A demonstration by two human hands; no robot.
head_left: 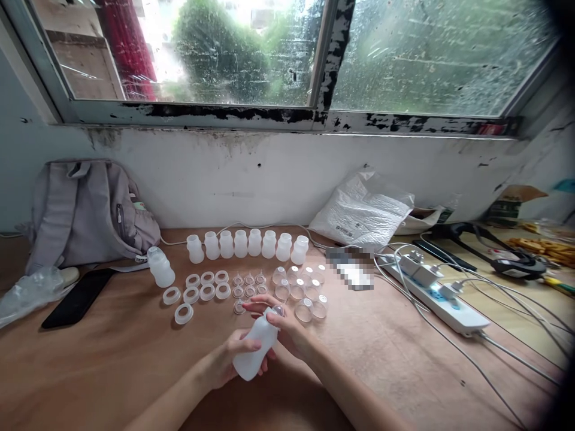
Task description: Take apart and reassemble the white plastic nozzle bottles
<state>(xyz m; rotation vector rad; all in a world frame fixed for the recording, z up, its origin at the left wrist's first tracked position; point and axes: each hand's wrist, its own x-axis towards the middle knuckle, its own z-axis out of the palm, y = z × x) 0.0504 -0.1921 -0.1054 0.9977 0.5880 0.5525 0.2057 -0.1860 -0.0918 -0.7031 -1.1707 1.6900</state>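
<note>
A frosted white baby bottle [255, 350] is tilted in front of me, its top leaning up and to the right. My left hand [231, 358] is wrapped round its body. At the top end, my right hand [286, 327] grips around the collar, and a clear tip shows above the fingers. Beyond my hands lie several white collar rings [207, 292], several clear nipples [248, 279] and several clear domed caps [303, 310]. A row of open white bottles [254, 243] stands behind them. One capped bottle [160, 267] is apart at the left.
At the left are a grey backpack [90, 209], a black phone [78, 298] and a clear plastic bag [33, 293]. A silver bag [363, 206] leans on the wall. To the right, a white power strip [440, 299] trails cables across the table [381, 365]. Behind is a window.
</note>
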